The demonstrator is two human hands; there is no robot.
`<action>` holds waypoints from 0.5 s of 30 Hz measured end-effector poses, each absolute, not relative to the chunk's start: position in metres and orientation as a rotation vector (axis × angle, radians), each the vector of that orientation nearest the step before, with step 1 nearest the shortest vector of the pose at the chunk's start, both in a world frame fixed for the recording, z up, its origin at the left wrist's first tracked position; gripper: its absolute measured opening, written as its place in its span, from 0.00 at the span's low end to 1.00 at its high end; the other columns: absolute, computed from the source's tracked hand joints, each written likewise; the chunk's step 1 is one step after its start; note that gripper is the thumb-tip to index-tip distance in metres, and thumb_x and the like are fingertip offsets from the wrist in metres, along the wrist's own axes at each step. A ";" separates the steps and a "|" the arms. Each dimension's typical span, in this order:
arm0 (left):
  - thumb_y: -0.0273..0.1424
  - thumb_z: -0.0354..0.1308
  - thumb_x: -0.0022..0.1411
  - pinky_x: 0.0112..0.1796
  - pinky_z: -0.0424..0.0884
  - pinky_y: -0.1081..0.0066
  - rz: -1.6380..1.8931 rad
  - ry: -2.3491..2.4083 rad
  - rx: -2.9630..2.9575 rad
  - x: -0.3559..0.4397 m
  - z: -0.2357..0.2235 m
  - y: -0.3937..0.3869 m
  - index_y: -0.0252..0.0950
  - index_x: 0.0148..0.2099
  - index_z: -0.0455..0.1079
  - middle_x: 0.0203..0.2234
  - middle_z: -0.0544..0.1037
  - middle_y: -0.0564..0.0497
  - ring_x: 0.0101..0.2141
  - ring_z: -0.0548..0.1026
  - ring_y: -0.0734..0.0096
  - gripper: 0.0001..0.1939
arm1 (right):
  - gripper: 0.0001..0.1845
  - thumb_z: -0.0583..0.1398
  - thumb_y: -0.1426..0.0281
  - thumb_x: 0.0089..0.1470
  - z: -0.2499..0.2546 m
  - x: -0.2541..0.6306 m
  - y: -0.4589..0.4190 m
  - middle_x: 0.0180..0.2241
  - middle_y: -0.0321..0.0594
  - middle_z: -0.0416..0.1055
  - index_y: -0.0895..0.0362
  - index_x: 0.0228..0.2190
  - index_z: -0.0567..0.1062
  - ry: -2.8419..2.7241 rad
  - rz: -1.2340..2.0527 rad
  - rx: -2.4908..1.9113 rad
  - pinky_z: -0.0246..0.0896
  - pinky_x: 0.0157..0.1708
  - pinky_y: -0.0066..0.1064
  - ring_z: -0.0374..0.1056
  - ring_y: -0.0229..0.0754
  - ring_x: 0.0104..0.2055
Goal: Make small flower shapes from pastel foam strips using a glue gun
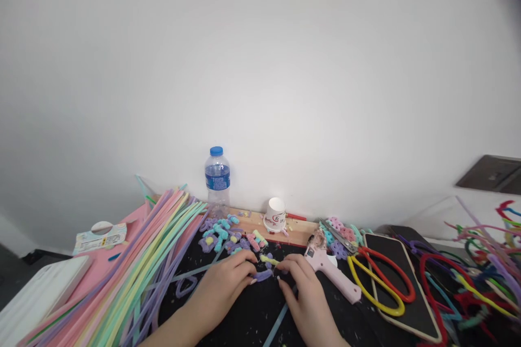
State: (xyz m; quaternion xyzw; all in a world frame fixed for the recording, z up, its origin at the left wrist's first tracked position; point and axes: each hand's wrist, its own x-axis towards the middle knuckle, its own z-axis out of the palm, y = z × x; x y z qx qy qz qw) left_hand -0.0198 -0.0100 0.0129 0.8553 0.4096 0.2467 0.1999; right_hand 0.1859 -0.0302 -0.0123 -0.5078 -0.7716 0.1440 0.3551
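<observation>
Progress: several shaped pieces already lie formed at lower centre. You have purple flowers with yellow centres (209, 243), coiled turquoise pieces (222, 233) and pink-and-yellow pieces (258, 240). Between your hands, the small purple piece (262, 276) and the yellow piece (268, 260) just above it look unfinished, in my judgement. Plenty of stock looks unworked: the pastel stems (163, 260) at lower left lie long and nearly straight.

Hands: your left hand (228, 284) is nearly closed, fingertips and thumb at the purple piece's left end, apparently pinching it. Your right hand (303, 293) is part-open, fingertips at the yellow piece's right end; I cannot tell whether it grips.

Materials: stems fuzzy and soft-looking, presumably wire-cored; desk (254, 317) black, flecked with lint. Right of centre, the glue gun (331, 272) is smooth pale pink, its nozzle end stained brown; the scissors (350, 246) have looped red and yellow handles.
</observation>
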 end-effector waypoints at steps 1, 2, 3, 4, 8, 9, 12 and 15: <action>0.22 0.48 0.62 0.40 0.66 0.73 0.705 1.166 2.369 -0.020 0.014 -0.010 0.39 0.38 0.67 0.42 0.70 0.52 0.39 0.71 0.71 0.09 | 0.15 0.53 0.82 0.50 -0.014 0.187 -0.029 0.40 0.42 0.65 0.54 0.38 0.67 -1.972 0.381 -1.306 0.61 0.42 0.36 0.63 0.45 0.44; 0.22 0.48 0.62 0.40 0.66 0.73 0.722 1.193 2.342 -0.020 0.014 -0.010 0.39 0.38 0.67 0.42 0.70 0.52 0.39 0.72 0.71 0.09 | 0.14 0.52 0.81 0.51 -0.015 0.187 -0.029 0.39 0.42 0.66 0.54 0.38 0.67 -1.954 0.388 -1.301 0.61 0.42 0.36 0.64 0.45 0.43; 0.22 0.48 0.62 0.40 0.66 0.73 0.741 1.216 2.313 -0.021 0.015 -0.010 0.39 0.38 0.66 0.41 0.70 0.53 0.38 0.72 0.71 0.09 | 0.13 0.52 0.80 0.52 -0.016 0.188 -0.029 0.38 0.42 0.66 0.54 0.38 0.67 -1.941 0.395 -1.300 0.62 0.41 0.35 0.64 0.45 0.42; 0.22 0.48 0.62 0.41 0.66 0.73 0.761 1.232 2.284 -0.021 0.015 -0.011 0.39 0.38 0.66 0.41 0.70 0.53 0.39 0.71 0.71 0.08 | 0.12 0.51 0.79 0.53 -0.017 0.188 -0.029 0.36 0.41 0.67 0.54 0.37 0.67 -1.931 0.400 -1.301 0.62 0.40 0.35 0.65 0.45 0.40; 0.23 0.47 0.63 0.43 0.65 0.73 0.825 1.162 2.232 -0.023 0.014 -0.013 0.39 0.39 0.66 0.42 0.70 0.52 0.41 0.70 0.71 0.08 | 0.13 0.49 0.77 0.56 -0.014 0.187 -0.032 0.33 0.40 0.68 0.54 0.42 0.67 -1.922 0.428 -1.277 0.62 0.37 0.34 0.66 0.43 0.36; 0.23 0.47 0.63 0.43 0.65 0.74 0.824 1.119 2.236 -0.023 0.014 -0.014 0.39 0.40 0.66 0.42 0.70 0.52 0.41 0.70 0.72 0.09 | 0.15 0.50 0.77 0.56 -0.013 0.186 -0.033 0.33 0.40 0.69 0.54 0.44 0.66 -1.935 0.446 -1.254 0.61 0.37 0.34 0.66 0.43 0.36; 0.23 0.47 0.64 0.42 0.65 0.75 0.805 0.980 2.273 -0.021 0.015 -0.018 0.39 0.41 0.66 0.41 0.70 0.52 0.40 0.70 0.73 0.09 | 0.15 0.52 0.77 0.55 -0.007 0.184 -0.034 0.32 0.38 0.69 0.54 0.44 0.67 -1.964 0.528 -1.183 0.61 0.36 0.31 0.66 0.41 0.35; 0.22 0.46 0.64 0.41 0.65 0.75 0.791 0.900 2.307 -0.019 0.017 -0.022 0.39 0.42 0.66 0.39 0.71 0.51 0.38 0.70 0.73 0.10 | 0.09 0.52 0.76 0.56 -0.003 0.183 -0.035 0.29 0.38 0.70 0.56 0.34 0.72 -1.918 0.618 -1.165 0.60 0.32 0.28 0.66 0.40 0.32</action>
